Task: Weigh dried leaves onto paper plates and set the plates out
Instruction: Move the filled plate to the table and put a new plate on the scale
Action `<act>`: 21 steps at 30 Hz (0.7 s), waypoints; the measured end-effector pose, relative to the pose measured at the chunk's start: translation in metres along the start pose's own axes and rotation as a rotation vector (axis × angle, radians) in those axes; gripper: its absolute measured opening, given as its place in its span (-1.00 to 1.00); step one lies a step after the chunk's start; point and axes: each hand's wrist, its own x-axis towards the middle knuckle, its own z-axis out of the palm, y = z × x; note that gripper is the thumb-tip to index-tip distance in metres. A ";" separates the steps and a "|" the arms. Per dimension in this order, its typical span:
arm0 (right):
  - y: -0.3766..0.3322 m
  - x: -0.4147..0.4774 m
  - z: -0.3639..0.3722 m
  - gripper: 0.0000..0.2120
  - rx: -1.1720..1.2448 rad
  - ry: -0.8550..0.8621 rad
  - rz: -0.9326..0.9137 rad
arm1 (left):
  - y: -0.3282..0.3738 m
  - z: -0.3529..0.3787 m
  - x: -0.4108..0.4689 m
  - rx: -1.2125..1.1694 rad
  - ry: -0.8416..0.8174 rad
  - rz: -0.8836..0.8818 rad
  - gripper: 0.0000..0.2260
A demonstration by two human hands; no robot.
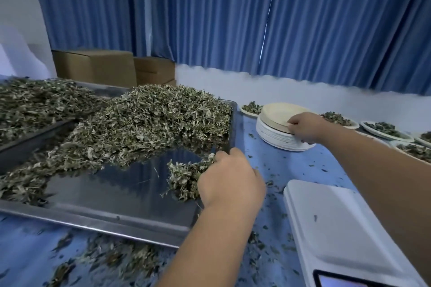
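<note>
1. Centre of frame: the left hand (231, 177) curls round a clump of dried green leaves (184, 182) on the shiny steel tray (112, 193); its fingertips are buried in the leaves.
2. Right of centre: the right hand (303, 127) pinches the rim of the beige top plate (277, 112) on the stack of white paper plates (275, 135); its fingers are hidden under the rim.
3. Lower right: the white flat scale (338, 228) stands on the blue bench (291, 163), its display cut off.
4. Right edge: leaf-filled paper plates (384, 129), some cropped.

No words or numbers can be read; the scale (345, 228) has a lit display (338, 281), cut off and showing no legible digits.
</note>
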 end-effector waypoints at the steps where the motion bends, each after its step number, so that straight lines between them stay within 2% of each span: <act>1: -0.001 0.001 0.000 -0.69 -0.028 0.025 0.002 | 0.000 0.000 0.000 -0.001 -0.004 0.001 -0.70; 11: -0.006 0.005 -0.008 -0.73 -0.042 0.175 0.033 | 0.000 -0.001 0.002 -0.007 -0.046 0.001 -0.68; 17: -0.002 0.002 -0.012 -0.81 0.237 0.339 -0.010 | -0.002 0.000 0.002 0.000 -0.036 -0.001 -0.69; 21: 0.000 -0.021 -0.012 -0.86 0.281 0.368 -0.083 | -0.003 -0.001 0.004 0.004 -0.013 0.003 -0.69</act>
